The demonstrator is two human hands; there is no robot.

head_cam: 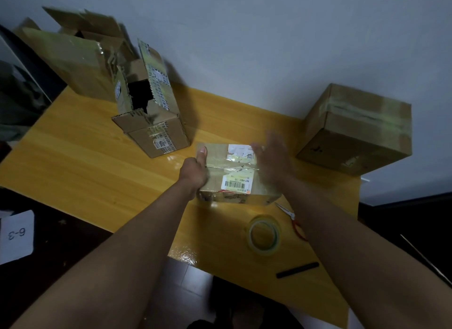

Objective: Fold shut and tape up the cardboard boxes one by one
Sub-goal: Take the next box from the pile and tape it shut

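The small box [232, 172] sits mid-table right in front of us, flaps down, a strip of clear tape running along the top seam, long axis lying left to right between our hands. Our left hand [194, 169] grips the box's left end, thumb up on the lid, fingers curled around the edge. Our right hand [274, 157] is at the right end, fingers straight and spread, blurred, so we cannot tell whether it touches the cardboard. We judge the next move is smoothing that tape along the seam, and the right hand is placed for it. The tape roll [264, 234] and scissors [292, 217] lie just nearer us on the right; a sealed box [354, 130] stands far right, two open boxes [151, 108] far left
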